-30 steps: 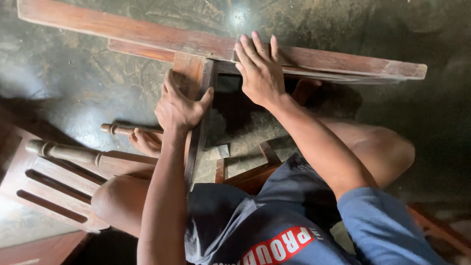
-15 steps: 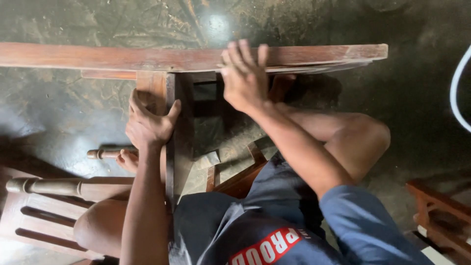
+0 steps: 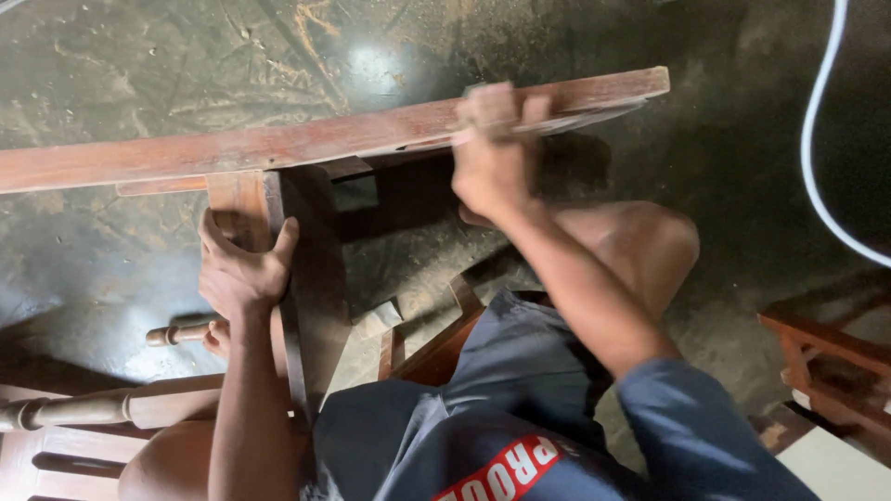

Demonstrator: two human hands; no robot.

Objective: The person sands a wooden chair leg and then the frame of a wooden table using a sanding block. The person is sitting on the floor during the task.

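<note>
A long reddish-brown wooden rail point(image 3: 278, 139) runs across the view, joined to an upright wooden board point(image 3: 311, 278) that comes toward me between my knees. My left hand point(image 3: 239, 269) wraps around the upright board just under the joint. My right hand point(image 3: 492, 153) presses on the rail near its right end, fingers curled over its top edge and blurred by motion. Whether anything lies under the right palm is hidden.
A turned wooden chair back point(image 3: 74, 417) with slats lies at lower left, a turned spindle point(image 3: 181, 332) beside my foot. A small pale scrap point(image 3: 380, 320) lies on the dusty dark floor point(image 3: 139, 65). A white cable point(image 3: 817, 139) curves at right above another wooden frame point(image 3: 826, 357).
The rail has tilted, its right end rising, and the whole piece has shifted left in view. My right hand slid toward the rail's right end; my left hand kept its grip on the upright.
</note>
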